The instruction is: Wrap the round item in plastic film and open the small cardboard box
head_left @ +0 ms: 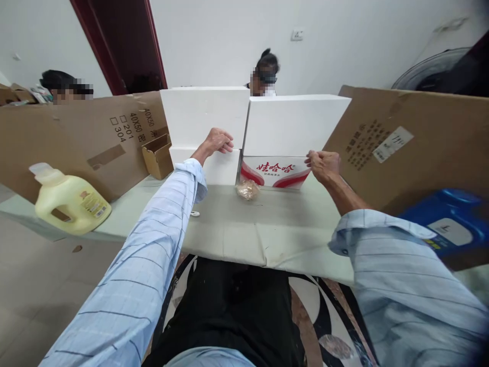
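Note:
My left hand [219, 141] is raised in front of the left white boxes, its fingers curled together; whatever they hold, if anything, is hidden. Behind it stand an upper white box [202, 114] and a lower white box [225, 173]. My right hand [324, 164] is closed in a pinch beside the right edge of a white carton with red printing [275, 172]. I cannot make out anything between its fingers. On that carton rests another white box [294, 125]. A small round thing in clear wrap [248, 190] lies on the table in front of the carton.
A green cloth covers the table [229, 234]. Large cardboard sheets [76, 137] stand left and right. A yellow jug [72, 201] is at left, a small open cardboard box [158, 157] behind it, a blue jug [451, 221] at right. Two people sit beyond the boxes.

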The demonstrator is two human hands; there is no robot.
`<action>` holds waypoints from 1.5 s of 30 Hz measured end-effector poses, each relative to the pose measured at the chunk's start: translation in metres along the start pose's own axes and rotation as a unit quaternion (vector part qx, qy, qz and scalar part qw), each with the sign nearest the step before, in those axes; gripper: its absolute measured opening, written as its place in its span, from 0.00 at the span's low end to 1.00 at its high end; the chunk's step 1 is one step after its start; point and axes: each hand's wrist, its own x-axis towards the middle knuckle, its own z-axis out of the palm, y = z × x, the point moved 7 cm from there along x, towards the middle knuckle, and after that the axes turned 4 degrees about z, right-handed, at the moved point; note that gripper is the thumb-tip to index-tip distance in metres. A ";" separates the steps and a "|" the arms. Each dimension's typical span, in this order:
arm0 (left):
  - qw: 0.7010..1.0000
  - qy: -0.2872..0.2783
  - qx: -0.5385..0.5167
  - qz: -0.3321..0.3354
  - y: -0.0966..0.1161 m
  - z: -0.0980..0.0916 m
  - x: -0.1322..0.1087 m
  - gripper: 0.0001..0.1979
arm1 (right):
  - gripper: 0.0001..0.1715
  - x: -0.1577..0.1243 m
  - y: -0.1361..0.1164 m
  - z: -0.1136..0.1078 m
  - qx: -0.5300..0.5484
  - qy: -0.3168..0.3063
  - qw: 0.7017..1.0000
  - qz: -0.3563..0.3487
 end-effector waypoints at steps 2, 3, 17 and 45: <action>0.996 0.049 -0.072 0.003 0.018 -0.003 -0.008 0.10 | 0.29 -0.007 -0.020 -0.002 0.135 0.001 0.990 0.033; 0.991 0.071 -0.116 0.010 0.028 -0.004 -0.016 0.09 | 0.26 -0.016 -0.030 0.000 0.204 -0.003 0.978 0.044; 0.978 0.062 0.198 0.012 -0.093 -0.024 -0.274 0.12 | 0.15 -0.264 -0.112 0.171 0.090 -0.258 0.921 -0.277; 0.927 0.186 0.301 -0.123 -0.192 -0.170 -0.149 0.33 | 0.19 -0.278 -0.130 0.044 0.161 -0.120 0.928 -0.312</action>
